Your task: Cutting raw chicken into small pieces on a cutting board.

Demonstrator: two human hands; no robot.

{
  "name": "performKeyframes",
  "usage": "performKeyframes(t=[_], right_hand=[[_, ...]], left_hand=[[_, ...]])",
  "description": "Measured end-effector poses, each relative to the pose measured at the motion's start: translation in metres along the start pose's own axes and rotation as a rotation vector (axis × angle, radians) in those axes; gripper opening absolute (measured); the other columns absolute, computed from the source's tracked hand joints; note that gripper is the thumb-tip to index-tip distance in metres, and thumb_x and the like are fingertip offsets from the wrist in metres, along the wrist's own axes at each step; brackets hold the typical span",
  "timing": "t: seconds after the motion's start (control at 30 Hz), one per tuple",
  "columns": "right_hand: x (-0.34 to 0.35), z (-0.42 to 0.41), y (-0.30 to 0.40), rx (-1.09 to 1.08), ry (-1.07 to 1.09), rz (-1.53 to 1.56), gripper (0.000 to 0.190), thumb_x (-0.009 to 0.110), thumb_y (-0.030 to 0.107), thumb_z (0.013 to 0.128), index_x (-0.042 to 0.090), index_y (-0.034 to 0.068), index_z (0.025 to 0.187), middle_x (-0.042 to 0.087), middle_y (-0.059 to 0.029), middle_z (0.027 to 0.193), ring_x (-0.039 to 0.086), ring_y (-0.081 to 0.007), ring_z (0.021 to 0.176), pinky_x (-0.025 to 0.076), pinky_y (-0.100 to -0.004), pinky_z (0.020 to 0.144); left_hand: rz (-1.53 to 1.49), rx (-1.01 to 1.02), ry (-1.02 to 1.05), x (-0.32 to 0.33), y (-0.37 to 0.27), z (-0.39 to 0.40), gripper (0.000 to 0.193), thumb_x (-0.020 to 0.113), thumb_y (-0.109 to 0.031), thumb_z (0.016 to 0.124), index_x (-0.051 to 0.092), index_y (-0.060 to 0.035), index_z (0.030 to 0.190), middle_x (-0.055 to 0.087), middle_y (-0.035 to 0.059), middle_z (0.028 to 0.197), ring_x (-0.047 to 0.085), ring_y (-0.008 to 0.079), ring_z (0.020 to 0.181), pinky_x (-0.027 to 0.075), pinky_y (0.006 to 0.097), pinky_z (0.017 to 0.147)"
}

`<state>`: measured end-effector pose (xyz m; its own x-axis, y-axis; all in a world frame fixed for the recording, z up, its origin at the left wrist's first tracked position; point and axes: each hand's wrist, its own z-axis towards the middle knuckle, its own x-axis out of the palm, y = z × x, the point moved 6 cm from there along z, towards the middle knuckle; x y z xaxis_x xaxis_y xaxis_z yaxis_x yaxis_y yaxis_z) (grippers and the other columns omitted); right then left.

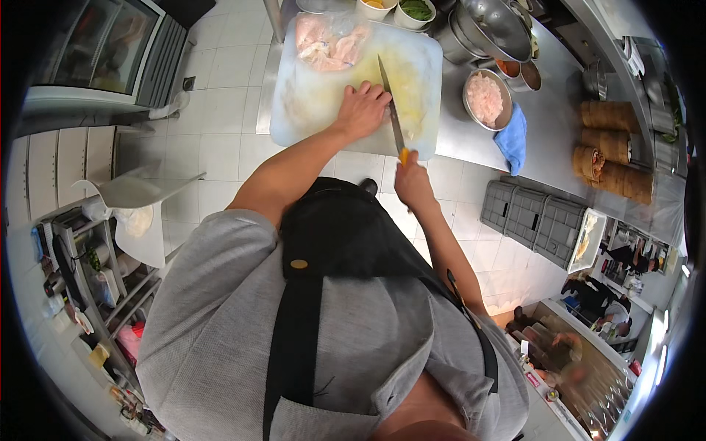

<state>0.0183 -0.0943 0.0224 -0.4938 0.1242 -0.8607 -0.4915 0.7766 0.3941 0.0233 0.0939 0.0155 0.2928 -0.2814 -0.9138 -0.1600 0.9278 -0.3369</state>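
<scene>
My right hand (413, 183) grips the yellow handle of a long kitchen knife (394, 113). The blade points away from me across a white cutting board (314, 124). Beside the blade, my left hand (361, 110) rests low over the board with curled fingers. Whatever lies beneath those fingers is mostly hidden. A yellowish stain spreads over the board around the knife. At the board's far left lies a clear plastic bag of pale pink raw meat (325, 44). To the right of the board, a metal bowl (504, 118) holds chopped pale pink meat (484, 98).
A blue cloth (513, 140) hangs over the steel counter's (458, 138) front edge, touching the bowl. Behind the board are a tub of green leaves (416, 11) and stacked metal bowls (493, 27). Bamboo steamers (609, 146) and grey crates (532, 220) are to the right.
</scene>
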Motion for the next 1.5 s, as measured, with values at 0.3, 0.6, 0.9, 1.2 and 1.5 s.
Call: performKeyframes(t=[0.3,0.6,0.9,1.2,1.5], right_hand=[[0.001,0.008,-0.008,-0.044,0.009,0.07,0.041,0.052,0.018,0.093,0.031,-0.009,0.116,0.059,-0.0369,0.071,0.061,-0.0535,0.068,0.05,-0.0592,0.06],[-0.038,0.018,-0.004,0.112,-0.062,0.109,0.031,0.053,0.02,0.094,0.038,-0.002,0.11,0.061,-0.0341,0.072,0.062,-0.0516,0.071,0.05,-0.0573,0.062],[-0.034,-0.019,-0.008,-0.005,-0.113,0.026,0.03,0.054,0.019,0.094,0.039,-0.002,0.109,0.06,-0.0337,0.07,0.061,-0.0516,0.064,0.05,-0.0572,0.057],[-0.025,-0.009,-0.02,0.063,-0.015,0.045,0.029,0.048,0.019,0.096,0.036,-0.001,0.112,0.06,-0.0355,0.075,0.06,-0.0535,0.071,0.051,-0.0586,0.064],[-0.023,0.073,-0.024,-0.053,-0.146,0.03,0.036,0.052,0.022,0.093,0.037,-0.002,0.115,0.061,-0.0378,0.084,0.063,-0.0511,0.079,0.052,-0.0562,0.068]], left_hand=[[0.005,-0.028,-0.06,0.007,0.01,-0.006,0.016,0.059,-0.019,0.083,0.06,-0.0114,0.098,0.055,0.0034,0.1,0.049,0.0225,0.102,0.037,0.046,0.076],[-0.053,-0.039,-0.098,0.003,0.015,-0.01,0.015,0.056,-0.018,0.086,0.057,-0.0096,0.098,0.055,0.0069,0.102,0.048,0.0262,0.1,0.036,0.0445,0.078],[-0.152,-0.029,-0.203,-0.002,-0.007,-0.018,0.029,0.058,-0.019,0.084,0.055,-0.0086,0.111,0.052,0.01,0.117,0.044,0.0299,0.116,0.033,0.052,0.086],[-0.062,0.156,-0.117,0.018,-0.037,-0.018,0.02,0.062,-0.015,0.079,0.066,-0.0096,0.098,0.048,0.0103,0.133,0.031,0.0337,0.135,0.025,0.0616,0.099],[0.053,0.313,-0.004,0.02,-0.061,-0.027,0.023,0.052,-0.015,0.085,0.067,-0.0013,0.096,0.049,0.0119,0.136,0.032,0.0326,0.137,0.024,0.0651,0.103]])
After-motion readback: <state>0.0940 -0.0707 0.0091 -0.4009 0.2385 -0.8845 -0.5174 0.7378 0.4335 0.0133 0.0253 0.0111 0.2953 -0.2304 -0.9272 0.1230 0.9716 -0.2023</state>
